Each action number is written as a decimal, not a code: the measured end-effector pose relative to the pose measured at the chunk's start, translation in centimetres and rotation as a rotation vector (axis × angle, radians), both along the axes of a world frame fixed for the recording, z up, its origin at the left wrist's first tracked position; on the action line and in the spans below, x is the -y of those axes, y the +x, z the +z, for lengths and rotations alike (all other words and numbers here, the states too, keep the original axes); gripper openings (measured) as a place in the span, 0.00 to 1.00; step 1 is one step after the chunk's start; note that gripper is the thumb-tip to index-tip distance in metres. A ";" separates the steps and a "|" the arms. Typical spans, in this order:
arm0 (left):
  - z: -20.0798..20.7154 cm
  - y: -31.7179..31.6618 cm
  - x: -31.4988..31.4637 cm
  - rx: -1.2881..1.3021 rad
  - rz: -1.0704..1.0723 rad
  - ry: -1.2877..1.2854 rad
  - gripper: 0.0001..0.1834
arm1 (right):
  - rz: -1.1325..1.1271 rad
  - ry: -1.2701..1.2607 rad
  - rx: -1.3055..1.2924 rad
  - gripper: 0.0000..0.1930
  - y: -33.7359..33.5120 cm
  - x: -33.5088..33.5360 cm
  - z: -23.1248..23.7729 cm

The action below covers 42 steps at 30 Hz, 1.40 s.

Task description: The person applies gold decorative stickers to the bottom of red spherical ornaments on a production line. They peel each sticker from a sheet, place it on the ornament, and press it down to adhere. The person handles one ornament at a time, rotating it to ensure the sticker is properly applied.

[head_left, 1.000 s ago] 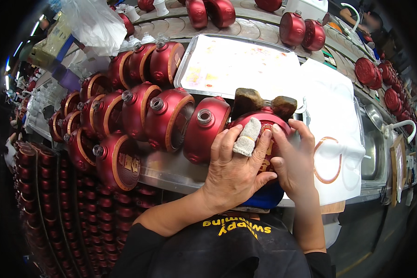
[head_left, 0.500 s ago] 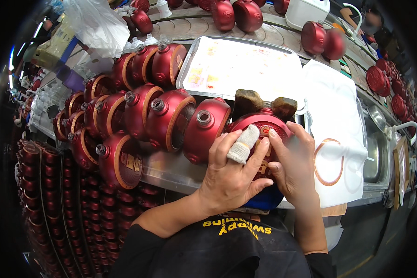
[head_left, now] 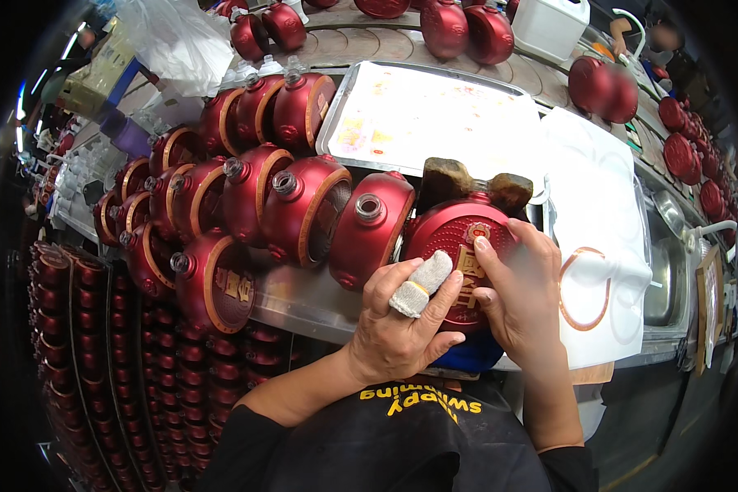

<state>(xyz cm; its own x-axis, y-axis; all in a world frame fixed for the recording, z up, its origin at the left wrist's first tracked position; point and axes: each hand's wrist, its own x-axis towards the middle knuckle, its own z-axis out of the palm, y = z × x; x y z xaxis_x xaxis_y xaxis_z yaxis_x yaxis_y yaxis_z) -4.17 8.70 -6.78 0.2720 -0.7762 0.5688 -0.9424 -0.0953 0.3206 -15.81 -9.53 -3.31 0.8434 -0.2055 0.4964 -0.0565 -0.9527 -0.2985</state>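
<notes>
A round, flat red bottle (head_left: 435, 234) with a dotted face, gold characters and a small red-and-gold badge (head_left: 476, 233) lies face up before me. Its neck end is between two dark brown padded blocks (head_left: 445, 182). My right hand (head_left: 526, 287) rests on the bottle's right side, fingers apart, with the index fingertip at the badge. My left hand (head_left: 406, 316) is over the lower left edge, fingers stretched out and holding nothing. One of its fingers wears a pale knitted finger cover (head_left: 422, 285). The bottle's underside is hidden.
Several red bottles (head_left: 303, 201) with copper rims stand close on the left. A metal tray (head_left: 336, 123) with a white sheet is behind; white foam sheeting (head_left: 590, 197) with a copper ring (head_left: 562, 287) lies right. Beyond runs a conveyor (head_left: 344, 43) carrying bottles. A sink (head_left: 668, 287) is far right.
My left hand has drawn back down and left from the badge, uncovering more of the bottle's face. My right hand stays nearly put. Bottles on the conveyor have shifted right.
</notes>
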 end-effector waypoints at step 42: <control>1.8 1.1 3.2 0.097 0.105 0.084 0.40 | -0.118 0.121 0.054 0.23 -1.0 1.0 -1.0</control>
<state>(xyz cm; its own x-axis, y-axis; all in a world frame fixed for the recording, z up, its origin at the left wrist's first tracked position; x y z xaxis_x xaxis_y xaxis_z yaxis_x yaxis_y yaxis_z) -3.08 5.47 -4.97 0.3012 -0.7926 0.5302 -0.9520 -0.2177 0.2153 -16.84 -10.58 -4.29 0.7827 -0.3631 0.5054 -0.1471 -0.8971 -0.4166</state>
